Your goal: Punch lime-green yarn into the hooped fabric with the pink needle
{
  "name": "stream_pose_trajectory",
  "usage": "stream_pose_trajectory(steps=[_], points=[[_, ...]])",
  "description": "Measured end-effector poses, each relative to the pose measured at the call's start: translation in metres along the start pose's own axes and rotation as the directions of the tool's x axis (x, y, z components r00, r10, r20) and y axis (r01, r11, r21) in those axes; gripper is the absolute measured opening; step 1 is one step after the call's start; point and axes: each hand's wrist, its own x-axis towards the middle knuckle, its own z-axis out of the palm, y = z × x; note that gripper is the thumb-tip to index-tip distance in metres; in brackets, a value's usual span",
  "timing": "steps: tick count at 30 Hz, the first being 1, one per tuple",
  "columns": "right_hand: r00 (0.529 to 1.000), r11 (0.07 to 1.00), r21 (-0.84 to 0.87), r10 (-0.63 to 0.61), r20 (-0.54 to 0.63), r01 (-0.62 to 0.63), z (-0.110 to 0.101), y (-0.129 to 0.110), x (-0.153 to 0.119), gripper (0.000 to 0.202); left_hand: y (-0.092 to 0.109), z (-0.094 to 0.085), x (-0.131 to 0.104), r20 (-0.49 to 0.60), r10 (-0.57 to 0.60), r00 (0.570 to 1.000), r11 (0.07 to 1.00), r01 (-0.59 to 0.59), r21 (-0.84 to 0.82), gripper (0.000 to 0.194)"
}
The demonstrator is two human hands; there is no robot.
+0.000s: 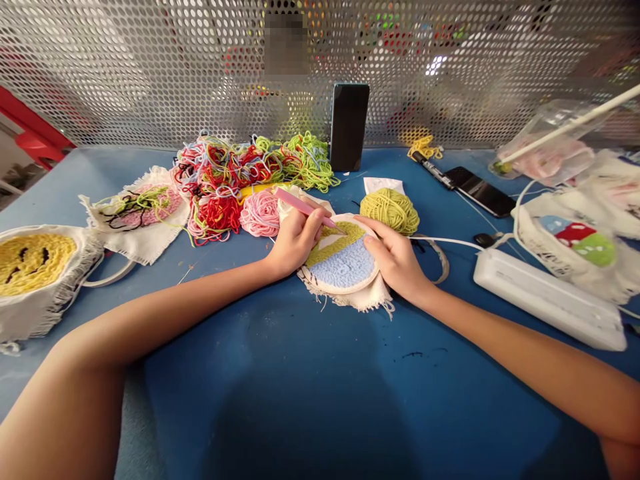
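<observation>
My left hand (299, 239) is closed around a pink punch needle (303, 204), its metal tip resting at the olive-green loops of the work. A round embroidery hoop (345, 267) carries off-white cloth with a fringed lower edge; light blue loops fill its lower part, olive green its upper part, with a bare pale patch near the left hand. On the hoop's right rim, my right hand (395, 257) grips it, thumb on the front and fingers along the edge. Just behind the hoop sit an olive yarn ball (390, 210) and a pink yarn ball (261, 213).
A tangled yarn heap (240, 163) and an upright phone (349, 127) stand before the perforated metal panel (175, 80). Finished hoops lie left, one with a yellow face (35, 263). To the right are a white power strip (547, 297), a marker (434, 171) and another phone (480, 190).
</observation>
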Motion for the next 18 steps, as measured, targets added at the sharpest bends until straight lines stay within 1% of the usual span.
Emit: stream_pose_trajectory(steps=[3,5,8,10,12,14,18], points=[[0.998,0.998,-0.009,-0.059,0.002,0.059,-0.0006,-0.0020,-0.0008,0.042,0.0020,-0.0006,-0.0010,0.055,0.057,0.997,0.988,-0.064,0.138,0.026],[0.995,0.995,-0.004,-0.097,0.005,0.097,-0.0005,-0.0034,-0.0011,0.041,0.0040,-0.0003,-0.0009,0.125,0.102,0.987,0.968,-0.127,0.215,0.025],[0.994,0.994,0.003,-0.109,0.016,0.109,-0.0002,-0.0055,-0.0018,0.042,0.0058,0.0014,0.0006,0.256,0.175,0.951,0.925,-0.248,0.287,0.019],[0.995,0.995,0.009,-0.100,0.025,0.100,0.0000,-0.0063,-0.0020,0.043,0.0055,0.0027,0.0016,0.298,0.191,0.935,0.907,-0.284,0.311,0.017],[0.996,0.996,0.018,-0.087,0.022,0.087,0.0004,-0.0062,-0.0016,0.044,0.0047,0.0032,0.0019,0.285,0.171,0.943,0.920,-0.257,0.297,0.018],[0.997,0.997,0.041,-0.073,0.015,0.072,0.0011,-0.0055,-0.0008,0.043,0.0038,0.0031,0.0016,0.256,0.130,0.958,0.947,-0.197,0.256,0.020],[1.000,0.996,0.087,-0.021,0.013,0.020,0.0027,-0.0035,0.0003,0.041,0.0032,0.0014,0.0010,0.192,0.040,0.981,0.990,-0.065,0.123,0.026]])
